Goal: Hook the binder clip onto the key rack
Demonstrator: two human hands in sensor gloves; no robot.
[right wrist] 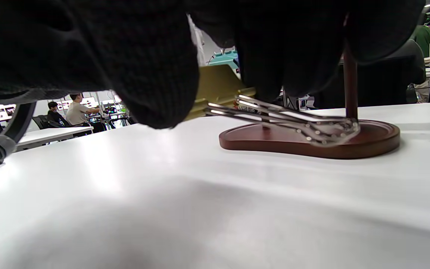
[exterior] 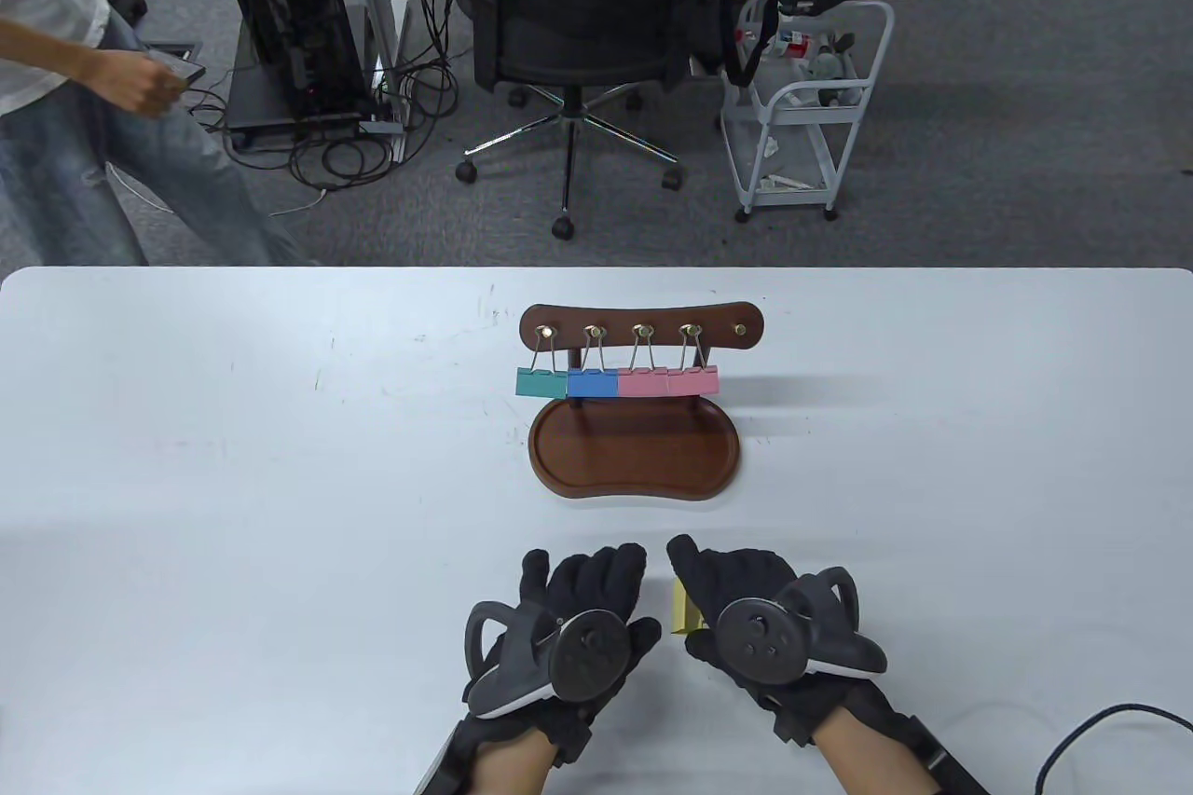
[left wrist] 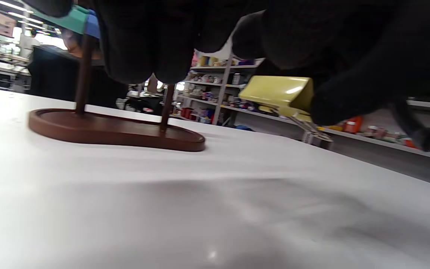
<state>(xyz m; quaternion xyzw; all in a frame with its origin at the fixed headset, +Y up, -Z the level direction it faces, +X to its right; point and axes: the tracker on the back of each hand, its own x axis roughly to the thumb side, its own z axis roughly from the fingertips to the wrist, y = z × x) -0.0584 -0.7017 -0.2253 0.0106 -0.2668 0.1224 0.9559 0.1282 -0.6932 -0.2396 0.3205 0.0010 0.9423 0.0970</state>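
The brown wooden key rack (exterior: pixel 569 315) stands at the table's middle on its oval tray base (exterior: pixel 634 450). A green (exterior: pixel 541 382), a blue (exterior: pixel 593 382) and two pink binder clips (exterior: pixel 667 381) hang from its left four hooks; the rightmost hook (exterior: pixel 741 330) is bare. My right hand (exterior: pixel 708 571) pinches a yellow binder clip (exterior: pixel 687 610) near the front edge, just above the table. In the right wrist view the clip (right wrist: pixel 217 87) sits between thumb and fingers, its wire handles (right wrist: pixel 293 121) pointing toward the rack. My left hand (exterior: pixel 587 576) hovers palm down beside it, holding nothing; the clip also shows in the left wrist view (left wrist: pixel 278 91).
A black cable (exterior: pixel 1100 730) lies at the table's front right corner. Beyond the far edge are an office chair (exterior: pixel 578 12), a white cart (exterior: pixel 802 105) and a person (exterior: pixel 84 87) at the left.
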